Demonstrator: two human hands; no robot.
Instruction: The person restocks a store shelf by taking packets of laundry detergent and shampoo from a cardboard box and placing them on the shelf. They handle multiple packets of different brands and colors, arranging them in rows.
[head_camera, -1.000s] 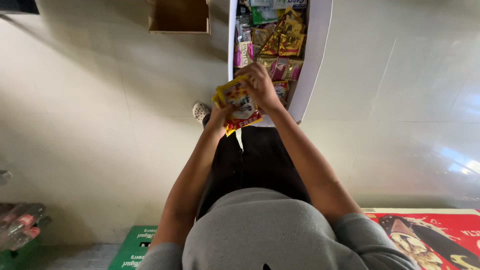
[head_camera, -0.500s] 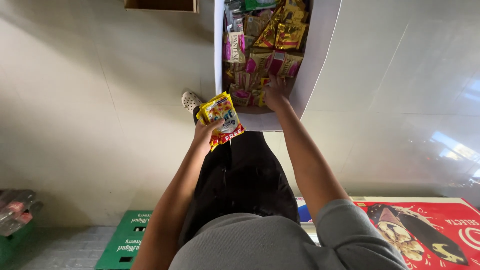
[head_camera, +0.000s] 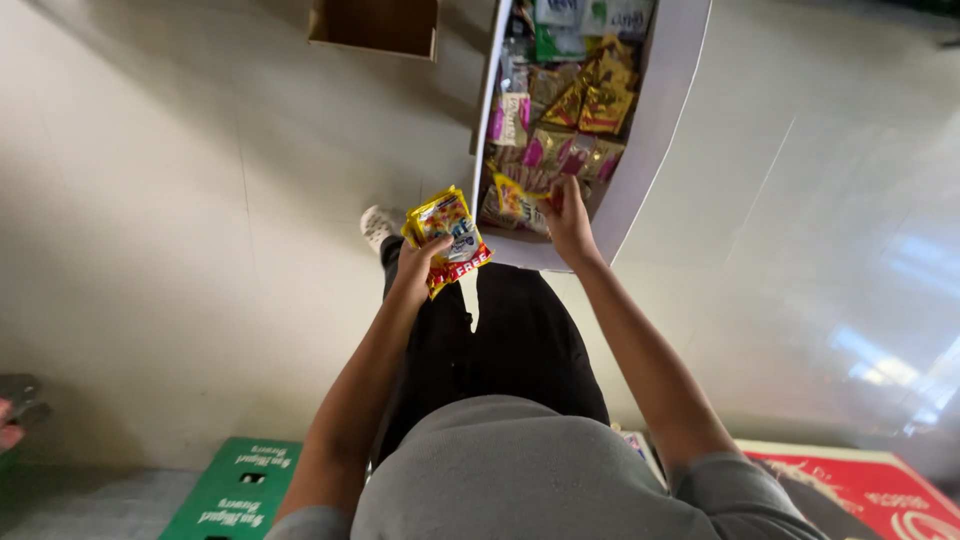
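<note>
the pale tiled floor (head_camera: 150, 250) fills most of the view, and on it lies a long white carton (head_camera: 655, 130) packed with snack packets. beyond it sits a smaller brown cardboard box (head_camera: 375, 25), and near the person's feet are a green plastic crate (head_camera: 235, 490) and a red printed board (head_camera: 860, 490).

the person stands over the near end of the carton. the left hand (head_camera: 420, 270) is closed around a small stack of yellow packets (head_camera: 447, 238), held upright just outside the carton's near-left corner, thumb across the front. the right hand (head_camera: 568, 215) is down inside the carton's near end, fingers pinched on one yellow packet (head_camera: 510, 195) that lies among the pink-and-gold packets (head_camera: 555, 150) there.

judging from this, the step in hand is lifting another yellow packet to join the stack. to do it well, the pinch should sit on the packet's edge so only one comes free, and the lift should go straight up so neighbouring packets are not dragged out. the stack is near, just to the left and apart from the right hand, so a short sideways carry should do, with the left thumb easing to admit the new one.
</note>
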